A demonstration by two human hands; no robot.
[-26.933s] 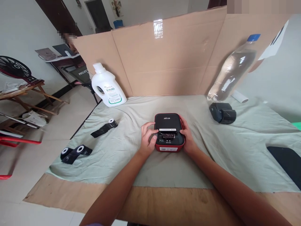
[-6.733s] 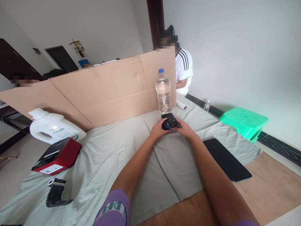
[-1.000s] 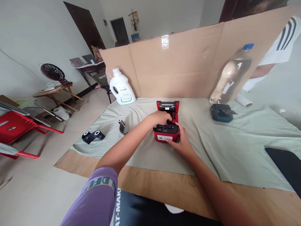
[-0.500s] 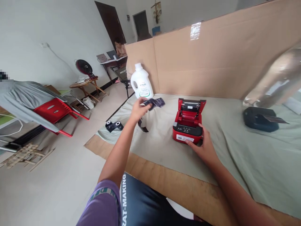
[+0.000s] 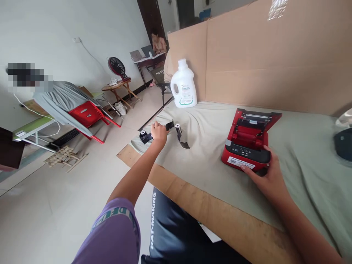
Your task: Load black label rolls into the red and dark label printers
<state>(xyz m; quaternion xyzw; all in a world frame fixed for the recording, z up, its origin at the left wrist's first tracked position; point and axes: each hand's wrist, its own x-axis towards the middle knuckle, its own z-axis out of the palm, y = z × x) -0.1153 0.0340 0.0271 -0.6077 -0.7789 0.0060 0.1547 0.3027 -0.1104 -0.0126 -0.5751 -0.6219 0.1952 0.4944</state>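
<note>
My right hand (image 5: 265, 172) grips the near right corner of a small red and black printer (image 5: 246, 146), whose lid stands open and whose inside shows a bare red bay. Over the cloth at the left, my left hand (image 5: 158, 132) is closed around a dark ribbon strip (image 5: 169, 125), whose end sticks out to the right of the fingers. Just left of that hand lies a black roll with a white core (image 5: 143, 135). Another roll (image 5: 178, 129) stands to the right, its dark tail trailing over the cloth.
A white jug (image 5: 185, 86) stands before a cardboard panel (image 5: 242, 55). A dark object (image 5: 343, 145) lies at the right edge. On the left are a seated person in grey (image 5: 62, 95), a red chair (image 5: 86, 114) and a fan (image 5: 117, 66); another person (image 5: 158, 44) sits far back.
My left hand has moved down and left with the dark strip, to beside the rolls. The view has swung left. My right hand is still on the printer.
</note>
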